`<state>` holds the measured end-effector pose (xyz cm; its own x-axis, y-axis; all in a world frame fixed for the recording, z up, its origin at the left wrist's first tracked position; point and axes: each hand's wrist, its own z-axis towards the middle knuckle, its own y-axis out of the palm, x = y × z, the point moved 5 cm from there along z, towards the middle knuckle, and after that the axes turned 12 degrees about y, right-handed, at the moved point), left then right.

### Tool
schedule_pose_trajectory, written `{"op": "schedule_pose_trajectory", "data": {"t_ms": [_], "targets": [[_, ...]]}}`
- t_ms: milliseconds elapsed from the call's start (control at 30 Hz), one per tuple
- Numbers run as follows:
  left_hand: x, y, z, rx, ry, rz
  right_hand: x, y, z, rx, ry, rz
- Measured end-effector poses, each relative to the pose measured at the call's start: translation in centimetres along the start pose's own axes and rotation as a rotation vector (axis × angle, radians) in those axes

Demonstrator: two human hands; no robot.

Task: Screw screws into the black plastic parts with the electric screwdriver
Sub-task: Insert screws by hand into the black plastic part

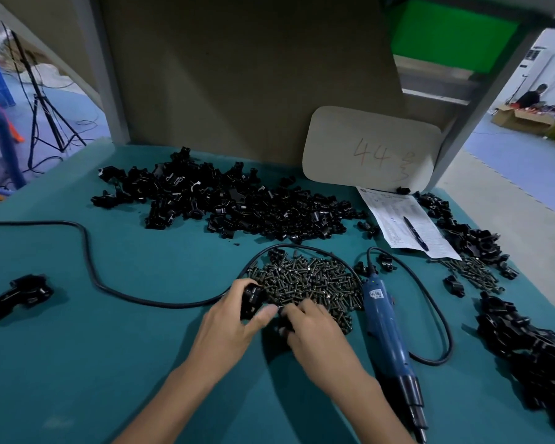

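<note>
My left hand (234, 318) grips a black plastic part (251, 299) at the near left edge of a heap of dark screws (311, 283). My right hand (314, 341) lies just right of it, its fingers curled over the near edge of the screw heap; what they pinch is hidden. The blue electric screwdriver (388, 341) lies on the green table (109, 363) right of my right hand, tip toward me, with no hand on it. A large pile of black plastic parts (225, 200) sits behind the screws.
The screwdriver's black cable (90, 261) loops across the table and around the screws. More black parts (532, 344) and screws (471, 270) lie at the right. A paper sheet with a pen (410, 225), a card marked 44 (372, 149) and one black part (20, 296) at the left.
</note>
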<state>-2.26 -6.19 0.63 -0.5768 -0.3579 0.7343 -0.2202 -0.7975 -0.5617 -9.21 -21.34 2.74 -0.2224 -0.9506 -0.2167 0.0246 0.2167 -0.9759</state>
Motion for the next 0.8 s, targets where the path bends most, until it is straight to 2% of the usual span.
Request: {"op": "schedule_pose_trajectory", "data": {"t_ms": [233,300,467,567,800], "targets": [[-0.1,0.0,-0.2,0.038,0.021,0.038,0.5,-1.5,0.2,0.169,0.093,0.118],[-0.1,-0.1,-0.2,0.046,0.009,0.036,1.1,-1.9,0.3,0.187,0.118,0.221],[0.2,-0.1,-0.1,0.041,0.026,-0.028,2.6,-2.5,0.7,0.065,0.237,0.974],[0.1,-0.1,-0.2,0.04,0.028,-0.046,2.1,-2.5,0.9,0.009,0.212,1.223],[0.1,0.1,-0.2,0.024,0.04,-0.058,1.2,-2.2,1.5,-0.016,0.154,1.249]]}}
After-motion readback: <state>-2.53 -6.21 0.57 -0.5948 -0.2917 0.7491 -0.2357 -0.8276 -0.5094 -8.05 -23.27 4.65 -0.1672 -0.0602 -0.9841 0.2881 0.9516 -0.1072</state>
